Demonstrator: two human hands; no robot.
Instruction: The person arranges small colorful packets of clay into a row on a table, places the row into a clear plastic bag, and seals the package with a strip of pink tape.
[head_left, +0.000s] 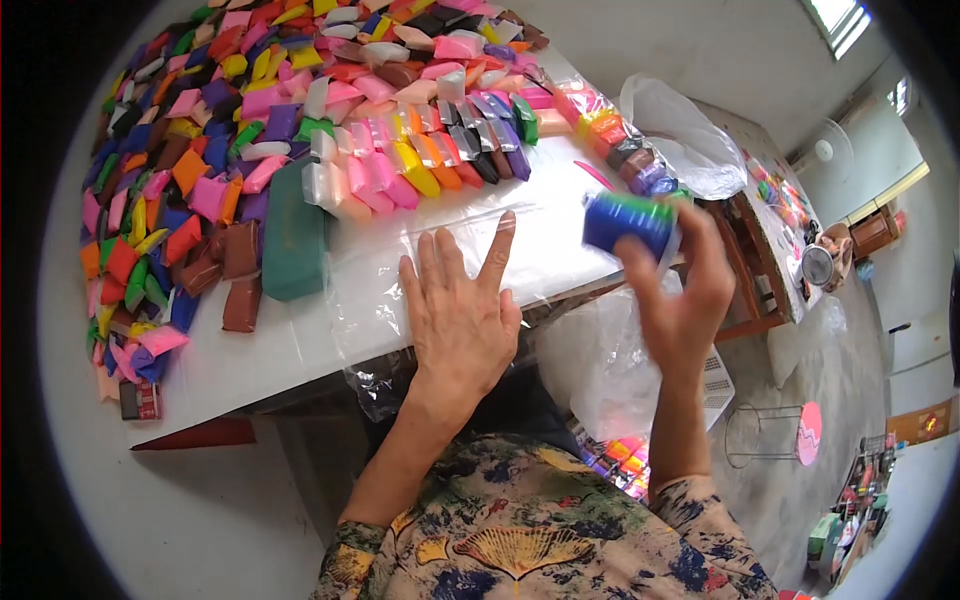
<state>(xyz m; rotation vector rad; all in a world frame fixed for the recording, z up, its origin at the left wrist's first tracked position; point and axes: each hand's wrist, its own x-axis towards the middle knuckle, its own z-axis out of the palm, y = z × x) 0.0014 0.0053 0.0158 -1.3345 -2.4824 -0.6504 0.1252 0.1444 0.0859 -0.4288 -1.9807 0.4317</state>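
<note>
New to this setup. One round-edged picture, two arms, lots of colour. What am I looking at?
No robot here: these are a person's two bare hands, seen by one camera worn on the head, looking forward and down.

The left hand is spread flat on clear, crinkled plastic film over a white tabletop. The right hand is raised, gripping a shiny blue-and-green bundle; it is blurred, so its contents are hard to tell.

On the table are a large heap of small multicoloured packets, neat rows of coloured packets in clear wrap, a dark green rectangular block and a long clear bag of coloured pieces.
</note>
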